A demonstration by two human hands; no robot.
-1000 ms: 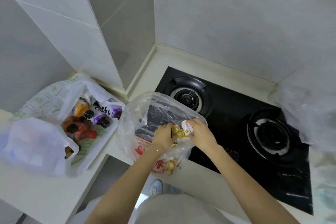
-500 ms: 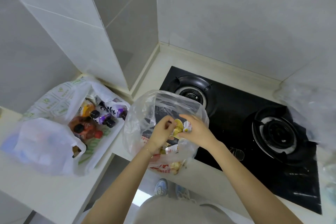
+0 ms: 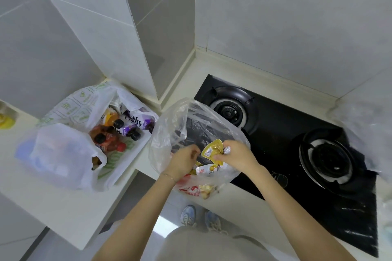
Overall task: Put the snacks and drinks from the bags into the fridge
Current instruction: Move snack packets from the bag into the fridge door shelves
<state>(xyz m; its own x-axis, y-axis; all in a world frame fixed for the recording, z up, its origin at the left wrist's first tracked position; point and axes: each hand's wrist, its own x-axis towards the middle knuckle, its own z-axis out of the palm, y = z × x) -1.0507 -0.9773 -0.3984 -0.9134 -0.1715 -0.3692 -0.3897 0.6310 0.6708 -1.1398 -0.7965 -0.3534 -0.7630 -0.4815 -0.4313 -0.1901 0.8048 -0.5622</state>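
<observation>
- Right hand point(image 3: 237, 158): fingers curled round a yellow snack packet point(image 3: 213, 149), pinching it at its crimped edge and holding it up in the mouth of the bag.
- Left hand point(image 3: 183, 160): fingers curled, just beside the packet on its left, in among the plastic film. I cannot tell whether they grip the film or hold nothing.
- Clear plastic bag point(image 3: 169, 133): stands on the counter point(image 3: 53, 207) edge, its mouth open around both sets of fingers.
- Other snack packets point(image 3: 206, 170): lie below the fingers, at the bottom of the bag.
- White carrier bag point(image 3: 63, 154): on the counter, well to the left of my left fingers, open.
- Drink bottles point(image 3: 118, 131): orange, red and purple, lying inside the white bag, untouched.
- Gas hob point(image 3: 286, 144): black, two burners, beyond and to the right of my right fingers.
- Fridge: not in view.
- Progress, by my reading: early. One packet is being lifted out and nothing shows as stored. The remaining snacks and all the drinks are left to move.
</observation>
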